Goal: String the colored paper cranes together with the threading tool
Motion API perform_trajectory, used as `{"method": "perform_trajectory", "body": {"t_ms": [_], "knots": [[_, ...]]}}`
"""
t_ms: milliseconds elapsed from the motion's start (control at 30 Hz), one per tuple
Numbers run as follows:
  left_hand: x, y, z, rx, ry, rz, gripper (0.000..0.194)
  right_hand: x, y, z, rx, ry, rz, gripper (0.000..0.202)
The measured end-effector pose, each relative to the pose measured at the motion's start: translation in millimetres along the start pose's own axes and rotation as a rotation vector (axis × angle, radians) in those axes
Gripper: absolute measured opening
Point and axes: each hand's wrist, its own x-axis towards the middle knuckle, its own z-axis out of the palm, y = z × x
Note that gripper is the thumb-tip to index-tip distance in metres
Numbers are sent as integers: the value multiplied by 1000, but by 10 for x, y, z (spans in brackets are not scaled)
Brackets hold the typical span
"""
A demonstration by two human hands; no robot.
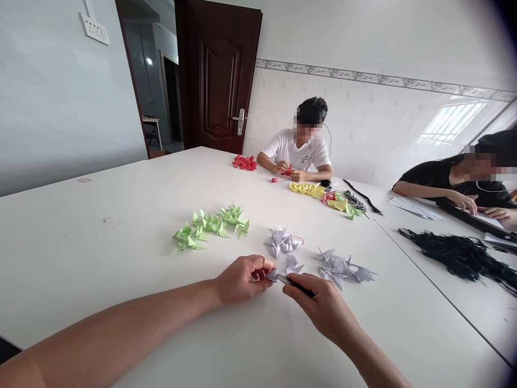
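Observation:
My left hand (247, 277) pinches a small pale purple origami crane (273, 275) just above the white table (133, 248). In my right hand (321, 302) is a tool with a black handle and a thin metal tip (283, 279), which meets the crane; its exact kind is not clear. Beyond my hands lie a single purple crane (294, 264), a purple cluster (279, 241) and, to the right, another purple cluster (341, 268). Green paper cranes (212, 223) form a curved group farther left.
Across the table a person in white (299, 153) handles red folded paper near a red pile (244, 163). Yellow cranes (307, 188) lie nearby. On the right, a person in black (436, 180) works beside papers (414, 207) and a heap of black strands (456, 253).

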Motion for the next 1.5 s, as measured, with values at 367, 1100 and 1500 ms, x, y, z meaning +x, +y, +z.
{"method": "perform_trajectory", "body": {"t_ms": [367,1100,1500], "knots": [[-4,-34,3,-9,-17,8,23,3,7,-2,35,28,-39,28],[1,-36,-10,-3,-107,-39,21,12,27,18,86,94,-170,25],[9,-114,-19,88,-137,16,18,-38,-31,142,120,77,-15,45]]}}
